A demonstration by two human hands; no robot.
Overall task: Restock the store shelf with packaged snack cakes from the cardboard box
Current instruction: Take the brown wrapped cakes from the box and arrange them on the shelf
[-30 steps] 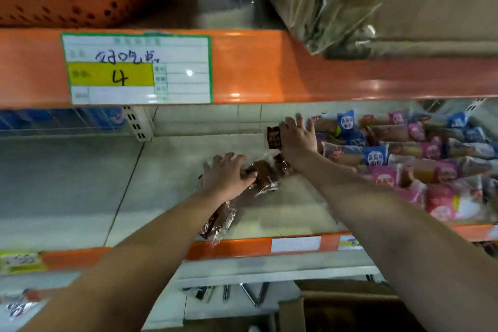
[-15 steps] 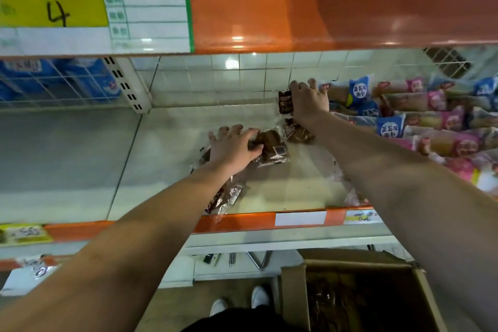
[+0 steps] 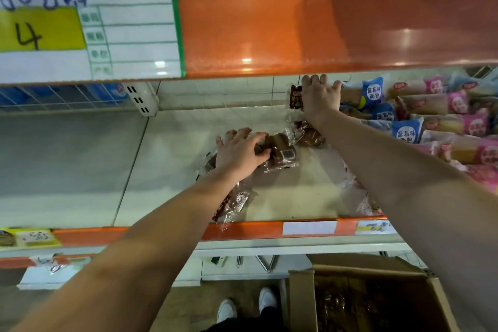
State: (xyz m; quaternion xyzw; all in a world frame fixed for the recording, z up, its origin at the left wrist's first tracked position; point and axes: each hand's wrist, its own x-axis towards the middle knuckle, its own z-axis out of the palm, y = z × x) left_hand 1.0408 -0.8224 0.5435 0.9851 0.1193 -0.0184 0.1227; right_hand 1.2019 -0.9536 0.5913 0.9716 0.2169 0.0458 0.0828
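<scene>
Head camera looks down, close to shelf (image 3: 188,205).

Shelf (image 3: 175,170) carries brown snack cakes (image 3: 283,152), pink-blue packs (image 3: 431,127)
</scene>
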